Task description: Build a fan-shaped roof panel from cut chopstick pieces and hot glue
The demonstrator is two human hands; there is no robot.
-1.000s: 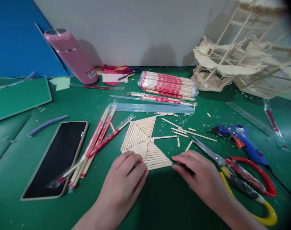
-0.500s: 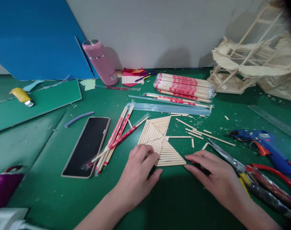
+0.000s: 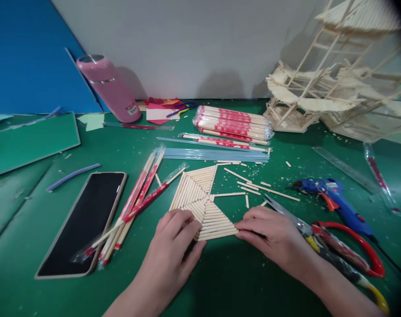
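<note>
A flat panel of glued wooden sticks (image 3: 200, 200), built of triangular sections, lies on the green mat (image 3: 220, 281). My left hand (image 3: 175, 246) rests on the panel's lower left corner, fingers curled down onto it. My right hand (image 3: 274, 237) presses its fingertips together against the panel's lower right corner. Loose cut sticks (image 3: 253, 185) lie just beyond the panel. Wrapped chopsticks (image 3: 137, 200) lie to its left.
A phone (image 3: 83, 222) lies at the left, scissors (image 3: 332, 246) and a blue glue gun (image 3: 335, 202) at the right. Behind are a chopstick pack (image 3: 233, 123), blue strips (image 3: 213, 154), a pink bottle (image 3: 109, 88), a ruler (image 3: 345, 169) and a stick model (image 3: 335, 88).
The view swung left and back again. My right hand has moved in to touch the panel's right corner; my left hand stays on its left corner.
</note>
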